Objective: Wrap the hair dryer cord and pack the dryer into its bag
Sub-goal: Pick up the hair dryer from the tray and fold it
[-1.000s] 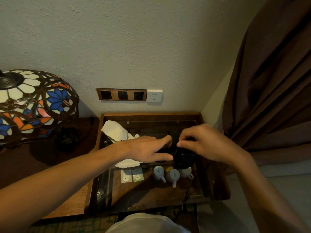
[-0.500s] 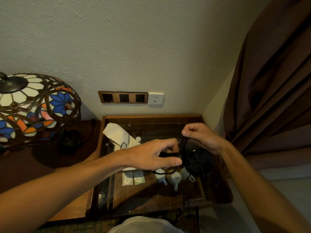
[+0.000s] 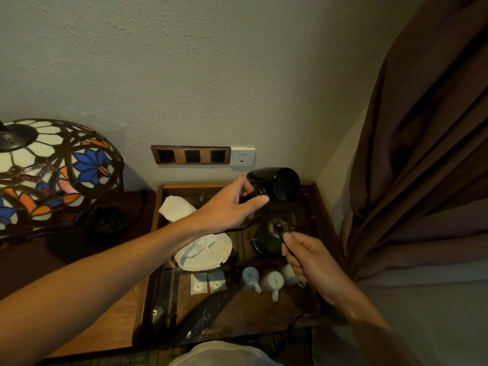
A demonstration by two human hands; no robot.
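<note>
A: We have the dryer (image 3: 274, 184) up off the tray (image 3: 320, 207), in front of the wall just below the sockets (image 3: 190, 155). Our left hand (image 3: 232, 207) is closed round its handle end, with the barrel lying sideways and the grille facing us.

B: And the right hand (image 3: 306, 256)?

A: It's clenched on the cord (image 3: 284, 240), lower down and well apart from the dryer, above the dark kettle (image 3: 266, 240). We judge the hands are spread like this to draw the cord out taut, so it can be wound without kinks.

B: Why hold the dryer so high?

A: Probably to keep the cord clear of the cups (image 3: 272, 282) and the kettle lid below. A slack loop could snag a cup handle.

B: Is any of the cord wrapped yet?

A: We can't tell. The stretch between the hands is thin and dark against the tray, and the handle is hidden under our left fingers (image 3: 254, 200). We can't see the plug either.

B: Where's the bag?

A: The white cloth (image 3: 203, 250) lying on the tray, just left of the kettle, looks like it, though we can't be sure. It sits near both hands, which should suit the packing once the winding is done.
</note>
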